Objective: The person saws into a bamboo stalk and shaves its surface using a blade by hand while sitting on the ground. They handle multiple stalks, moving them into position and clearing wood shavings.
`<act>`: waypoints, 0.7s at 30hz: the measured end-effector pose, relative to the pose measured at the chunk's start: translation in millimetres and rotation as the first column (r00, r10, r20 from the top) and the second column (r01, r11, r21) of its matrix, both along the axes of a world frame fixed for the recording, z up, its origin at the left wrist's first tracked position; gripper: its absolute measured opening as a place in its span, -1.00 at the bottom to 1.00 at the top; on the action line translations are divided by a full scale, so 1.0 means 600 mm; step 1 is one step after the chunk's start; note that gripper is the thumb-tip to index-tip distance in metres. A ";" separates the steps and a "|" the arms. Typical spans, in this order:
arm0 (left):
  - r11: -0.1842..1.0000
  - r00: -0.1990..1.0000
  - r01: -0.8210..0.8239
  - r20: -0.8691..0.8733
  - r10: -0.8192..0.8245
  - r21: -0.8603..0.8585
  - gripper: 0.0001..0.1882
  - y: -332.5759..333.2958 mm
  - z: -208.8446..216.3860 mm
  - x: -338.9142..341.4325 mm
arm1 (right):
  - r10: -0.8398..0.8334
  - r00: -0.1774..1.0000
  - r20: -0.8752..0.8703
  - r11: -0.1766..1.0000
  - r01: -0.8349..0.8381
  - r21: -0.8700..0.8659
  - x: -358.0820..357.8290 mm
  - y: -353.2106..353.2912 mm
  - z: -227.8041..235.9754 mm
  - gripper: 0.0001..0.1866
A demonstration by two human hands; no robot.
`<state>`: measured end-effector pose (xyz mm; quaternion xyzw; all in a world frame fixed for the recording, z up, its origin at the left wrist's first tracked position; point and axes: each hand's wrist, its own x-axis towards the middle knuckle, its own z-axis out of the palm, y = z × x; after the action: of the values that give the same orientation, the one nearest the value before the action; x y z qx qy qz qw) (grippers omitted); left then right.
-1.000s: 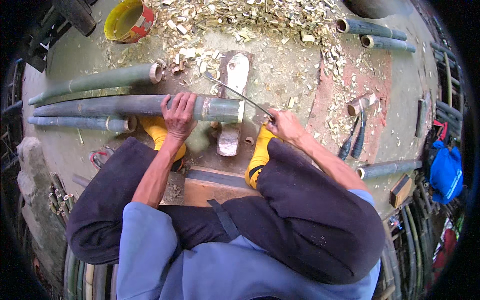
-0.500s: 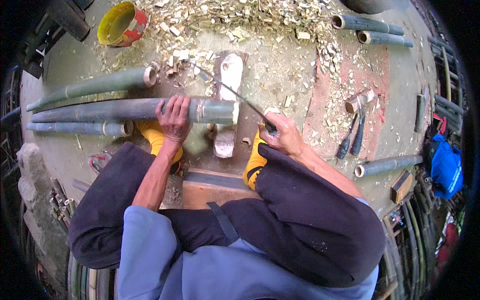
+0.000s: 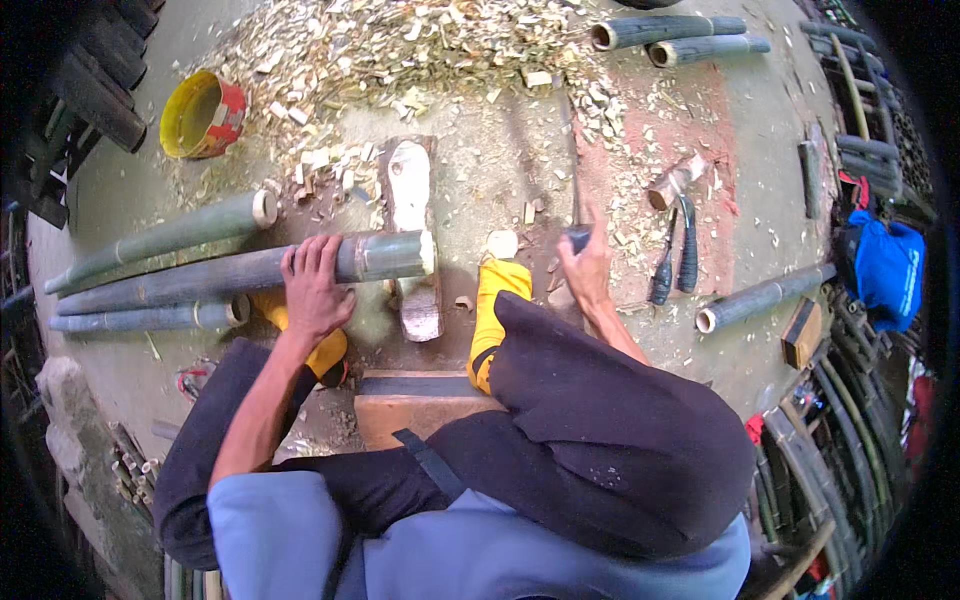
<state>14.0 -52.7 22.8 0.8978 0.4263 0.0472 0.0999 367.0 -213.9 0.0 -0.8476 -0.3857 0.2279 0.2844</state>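
Note:
My left hand (image 3: 318, 288) is wrapped over a thick green-grey bamboo pole (image 3: 200, 277), pressing on it near its right end. That end rests across a long, pale-faced wooden block (image 3: 408, 180) on the floor. Off to the right, my right hand (image 3: 588, 262) is closed around the dark handle of a long thin-bladed tool (image 3: 577, 237). The blade points away from me and is hard to make out against the floor. The tool is apart from the pole. My yellow-covered feet (image 3: 497, 300) stand on either side of the block.
Two more bamboo poles (image 3: 190, 230) lie alongside at left. Wood chips (image 3: 390, 50) cover the far floor, by a yellow-and-red bucket (image 3: 200, 115). Dark-handled tools (image 3: 687, 250) and a short bamboo length (image 3: 765, 297) lie at right, near a blue bag (image 3: 888, 270).
My right hand has moved right and away from the pole, swinging the blade from leaning left to pointing straight ahead. My left hand stays on the pole. The view has shifted.

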 end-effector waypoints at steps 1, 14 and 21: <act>0.986 0.999 0.053 0.018 -0.051 -0.161 -0.29 0.012 0.012 -0.016 | -0.081 0.993 0.089 0.997 0.080 0.016 0.021 -0.017 -0.018 -0.39; 0.666 0.849 -0.529 -0.344 0.402 -0.527 -0.55 0.113 0.320 -0.386 | 0.668 0.744 0.032 0.710 -0.650 0.272 -0.180 0.164 0.075 -0.40; 0.597 0.710 -0.563 0.035 0.703 -0.572 -0.36 0.015 0.148 -0.365 | 0.975 0.220 0.037 0.223 -0.952 -0.211 -0.320 0.289 0.013 -0.02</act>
<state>-204.7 -44.0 111.4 0.6080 0.6982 0.0782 0.3698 175.3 -40.7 7.8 -0.4591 -0.8316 0.3124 -0.0116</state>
